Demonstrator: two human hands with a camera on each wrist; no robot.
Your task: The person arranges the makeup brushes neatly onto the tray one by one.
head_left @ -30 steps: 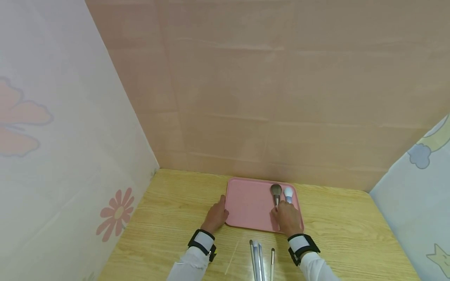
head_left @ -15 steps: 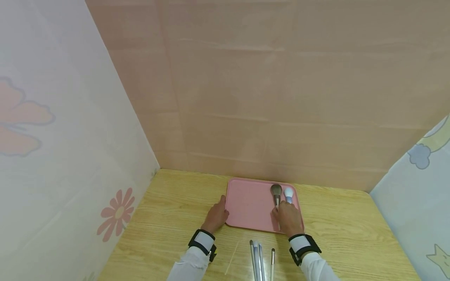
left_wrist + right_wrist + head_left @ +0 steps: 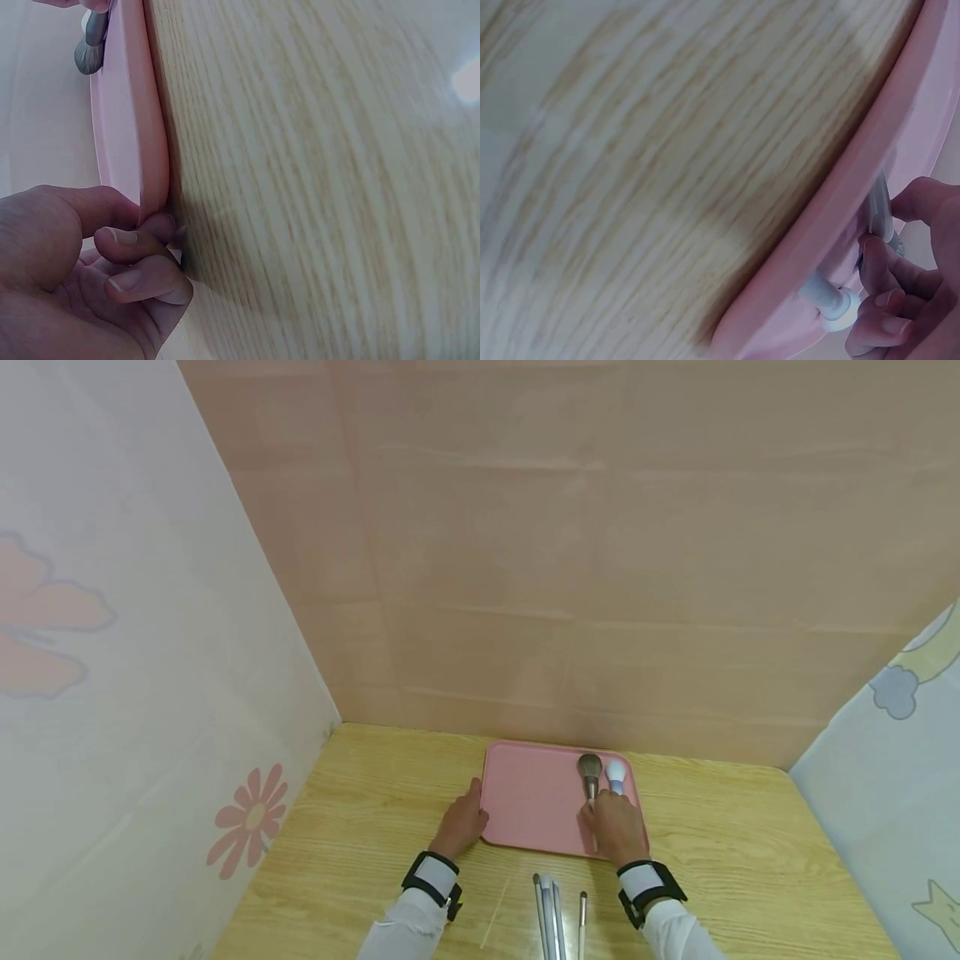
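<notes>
A pink tray (image 3: 528,793) lies on the wooden table near the back wall. At its left edge my left hand (image 3: 461,825) pinches the rim, with the thumb on top and curled fingers under it in the left wrist view. My right hand (image 3: 618,828) is over the tray's right side. Its thumb and finger pinch the handle of a makeup brush (image 3: 590,767) with a full dark brown head, which lies along the tray. Beside it, against the right rim, is a second makeup brush (image 3: 616,772) with white bristles and a pale blue ferrule; the hand covers part of its handle.
In front of the tray, several slim makeup brushes (image 3: 550,918) lie close together on the table (image 3: 360,843). Another slim brush (image 3: 582,920) lies just right of them. A tan sheet (image 3: 487,568) stands behind, with patterned white panels at left and right.
</notes>
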